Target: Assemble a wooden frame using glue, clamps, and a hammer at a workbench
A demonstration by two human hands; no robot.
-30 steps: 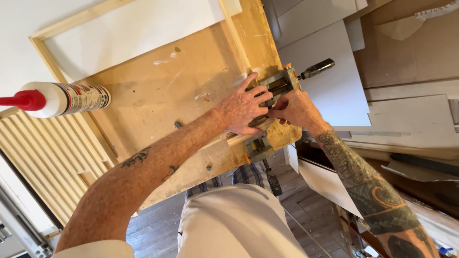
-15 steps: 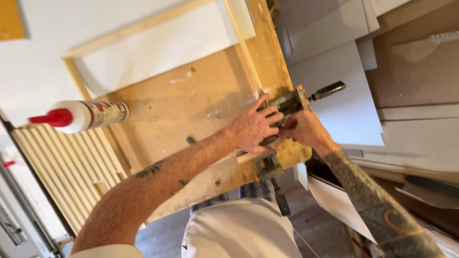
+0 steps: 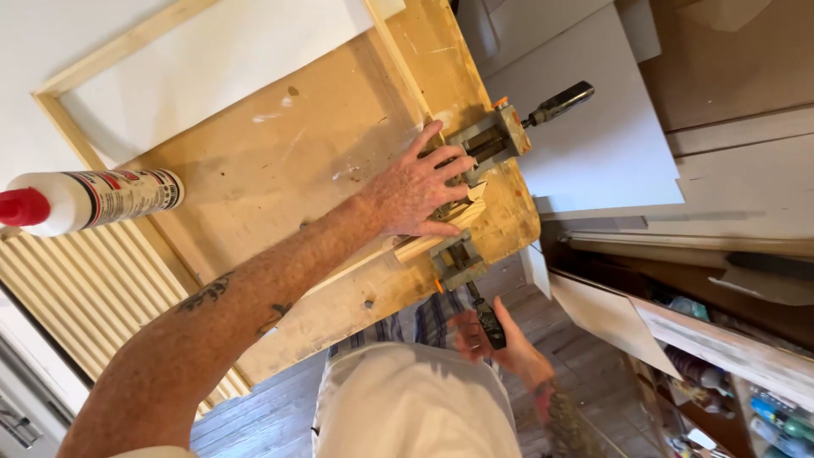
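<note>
We note the left hand (image 3: 420, 191) pressing flat on the wood strips (image 3: 432, 237) in the corner clamp (image 3: 475, 199); right hand (image 3: 496, 339) clenched around its lower handle (image 3: 487, 318). Over-tightening could shift the joint.

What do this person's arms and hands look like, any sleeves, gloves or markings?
Both hands are bare, with no gloves. The left hand joins a bare forearm with dark tattoos and a pale short sleeve near the shoulder. The right hand has dense patterned tattoos on its forearm. No rings or watch can be made out.
</note>
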